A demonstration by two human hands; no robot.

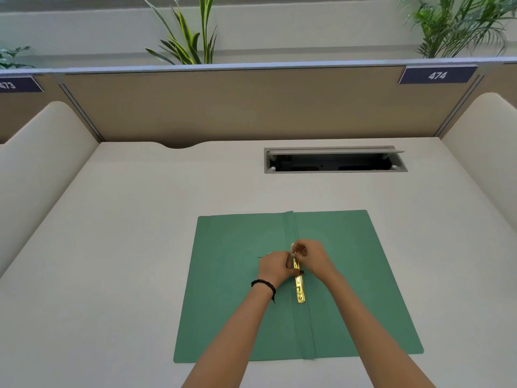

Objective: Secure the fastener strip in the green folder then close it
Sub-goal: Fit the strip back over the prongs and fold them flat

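A green folder point(232, 298) lies open and flat on the desk, its spine fold running away from me down the middle. Along the spine lies a gold metal fastener strip point(299, 288), its near end free and its far end hidden under my fingers. My left hand point(275, 267), with a black band at the wrist, pinches the strip's far end from the left. My right hand point(312, 257) pinches the same end from the right, fingertips touching those of the left. A thin metal prong sticks out to the left of my left hand.
The folder sits on a cream desk point(126, 233) with raised side panels. An open cable hatch point(334, 161) lies beyond the folder, at the back right. A tan partition point(251, 107) with number plates closes the back, plants above it.
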